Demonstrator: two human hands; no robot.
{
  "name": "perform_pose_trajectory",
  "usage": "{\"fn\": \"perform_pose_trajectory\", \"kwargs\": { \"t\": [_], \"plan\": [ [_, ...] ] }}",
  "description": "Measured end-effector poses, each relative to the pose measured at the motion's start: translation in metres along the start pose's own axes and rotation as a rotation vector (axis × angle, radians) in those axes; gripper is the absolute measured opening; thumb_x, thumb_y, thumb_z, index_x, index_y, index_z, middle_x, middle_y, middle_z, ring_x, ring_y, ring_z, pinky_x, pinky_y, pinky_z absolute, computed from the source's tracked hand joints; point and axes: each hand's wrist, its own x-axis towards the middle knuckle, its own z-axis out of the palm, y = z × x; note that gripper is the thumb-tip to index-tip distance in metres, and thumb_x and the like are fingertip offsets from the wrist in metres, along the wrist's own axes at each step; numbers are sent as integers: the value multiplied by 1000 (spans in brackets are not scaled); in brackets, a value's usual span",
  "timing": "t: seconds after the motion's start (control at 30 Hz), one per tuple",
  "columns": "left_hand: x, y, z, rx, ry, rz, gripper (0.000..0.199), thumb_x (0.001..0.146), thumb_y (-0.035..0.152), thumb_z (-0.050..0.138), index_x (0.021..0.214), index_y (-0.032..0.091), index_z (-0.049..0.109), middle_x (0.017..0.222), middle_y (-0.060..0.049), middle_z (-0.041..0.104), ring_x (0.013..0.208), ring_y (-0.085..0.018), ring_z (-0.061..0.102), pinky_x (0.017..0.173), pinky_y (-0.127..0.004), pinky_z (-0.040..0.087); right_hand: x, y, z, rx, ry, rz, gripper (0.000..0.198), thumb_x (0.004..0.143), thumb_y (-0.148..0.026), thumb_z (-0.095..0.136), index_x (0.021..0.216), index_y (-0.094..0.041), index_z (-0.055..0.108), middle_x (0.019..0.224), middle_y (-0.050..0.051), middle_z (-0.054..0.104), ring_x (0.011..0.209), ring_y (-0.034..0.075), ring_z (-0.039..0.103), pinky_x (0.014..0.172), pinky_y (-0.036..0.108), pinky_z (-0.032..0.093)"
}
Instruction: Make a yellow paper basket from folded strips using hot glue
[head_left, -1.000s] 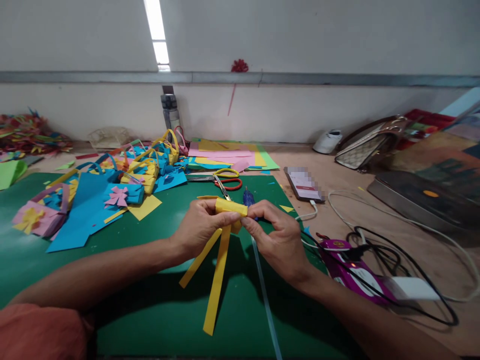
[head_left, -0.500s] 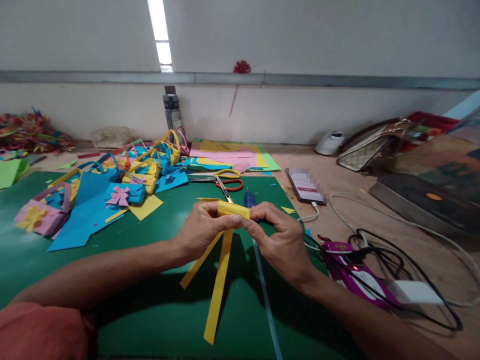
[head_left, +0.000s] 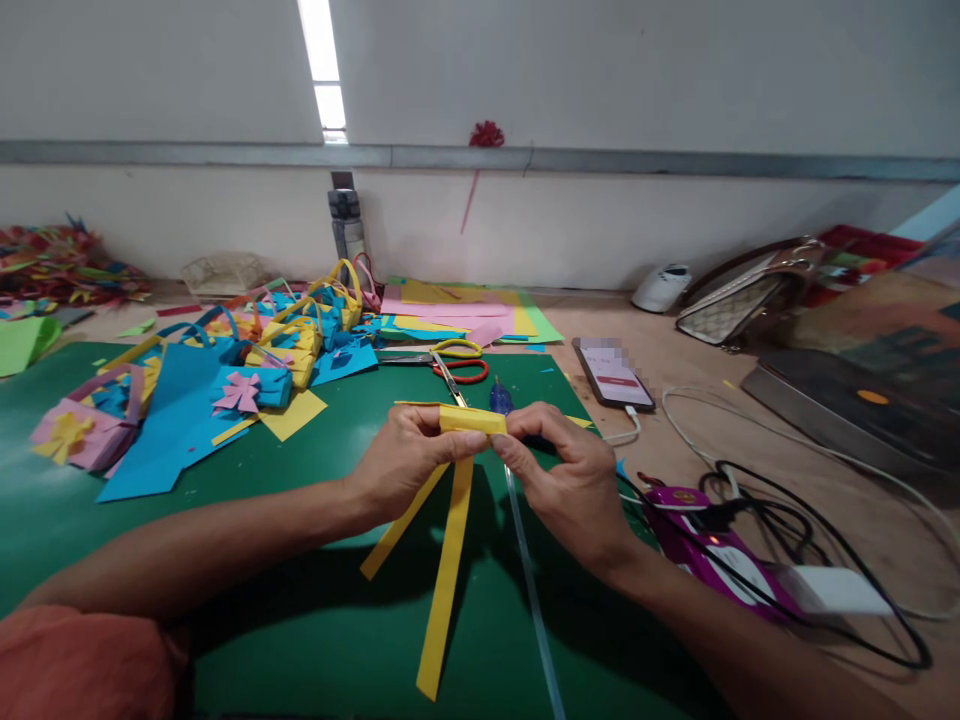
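Green cutting mat (head_left: pixel 315 610) | left hand (head_left: pixel 409 455) and right hand (head_left: pixel 570 480) both pinching folded yellow paper strip (head_left: pixel 471 420) above mat's middle | two long yellow tails hanging down | scissors (head_left: pixel 450 360) near far edge

Yellow paper strip (head_left: pixel 450 560), folded at the top

Held above the green mat, its folded end level (pinched from both sides); two tails hang down.
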Motion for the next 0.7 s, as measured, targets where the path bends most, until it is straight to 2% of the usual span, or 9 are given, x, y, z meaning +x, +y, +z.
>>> {"fn": "perform_pose_trajectory", "kwargs": {
  "t": [0.13,0.47,0.7],
  "plan": [
    [0,-1,-2,-51,-34,-3,17,70,28,70,82,16,73,81,-2,71,74,-13,58,72,-23,42,1,0,-3,4,-11,54,19,82,-29,56,65,-20,51,66,0,55,65,15,52,61,30,41],
    [1,-2,-1,-138,-28,-43,17,67,24,72,81,14,72,81,-3,70,75,-13,57,74,-25,40,1,-2,-2,3,-11,55,17,81,-29,56,66,-21,51,66,-1,56,66,14,51,64,30,41],
    [3,-6,-2,-93,-76,-8,20,72,30,68,83,13,71,80,-4,68,75,-14,56,74,-25,39,2,-2,-2,-2,-8,67,19,81,-29,55,65,-20,51,65,0,55,65,14,51,64,30,41]
  ]
}}
